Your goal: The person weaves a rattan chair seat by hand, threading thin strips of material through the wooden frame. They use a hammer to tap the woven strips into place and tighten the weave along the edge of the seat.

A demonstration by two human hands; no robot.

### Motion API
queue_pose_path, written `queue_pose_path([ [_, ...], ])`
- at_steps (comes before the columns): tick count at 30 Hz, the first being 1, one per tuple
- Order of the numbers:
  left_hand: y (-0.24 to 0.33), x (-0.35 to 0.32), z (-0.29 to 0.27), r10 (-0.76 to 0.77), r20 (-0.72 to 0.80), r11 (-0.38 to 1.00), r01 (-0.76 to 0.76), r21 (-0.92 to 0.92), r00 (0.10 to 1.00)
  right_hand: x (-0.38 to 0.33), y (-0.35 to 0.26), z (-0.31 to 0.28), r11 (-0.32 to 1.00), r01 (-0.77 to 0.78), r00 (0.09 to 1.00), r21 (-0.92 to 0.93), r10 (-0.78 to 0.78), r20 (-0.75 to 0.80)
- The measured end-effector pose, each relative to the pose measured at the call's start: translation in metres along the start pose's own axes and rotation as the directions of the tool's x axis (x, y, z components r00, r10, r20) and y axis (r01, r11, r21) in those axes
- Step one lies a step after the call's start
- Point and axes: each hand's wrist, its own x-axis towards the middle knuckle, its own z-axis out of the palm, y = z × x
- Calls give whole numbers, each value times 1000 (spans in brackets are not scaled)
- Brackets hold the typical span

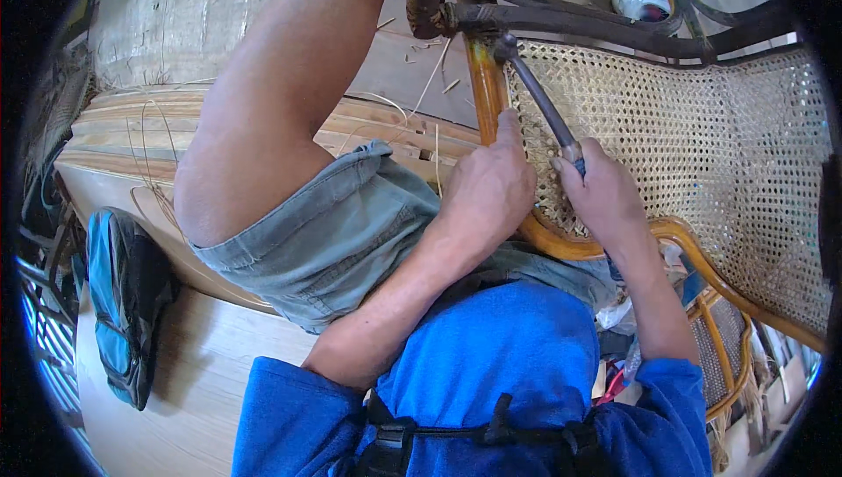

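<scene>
My right hand (pixel 607 198) is closed round the handle of a hammer (pixel 545 102). The hammer's dark head lies by a joint of the chair frame, at the top corner of the woven panel. My left hand (pixel 493 183) is on the yellow-brown rattan pole of the chair frame (pixel 488 91), its index finger stretched up along the pole's edge. The other left fingers curl round the pole and are partly hidden. A woven cane panel (pixel 631 126) with an open hole pattern fills the frame to the right of both hands.
Dark curved frame parts (pixel 579 19) cross at the top. My bent bare leg (pixel 272 109) rises at the left, beside stacked wooden strips (pixel 123 131). A blue and black backpack (pixel 118 310) lies at the lower left. A second caned rattan piece (pixel 712 350) stands lower right.
</scene>
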Motion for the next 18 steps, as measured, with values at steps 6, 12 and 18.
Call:
queue_pose_path([
  [6, 1, 0, 0, 17, -17, 1000, -17, -3, 1000, -8, -10, -2, 985, 25, 998, 172, -16, -54],
  [12, -1, -1, 1, -7, 14, 1000, 7, -17, 1000, 3, -5, -7, 989, -90, 992, 122, 78, 95],
  [18, -1, 1, -2, -32, -54, 994, 26, -108, 998, -7, -12, -20, 946, 122, 971, 300, -51, -232],
])
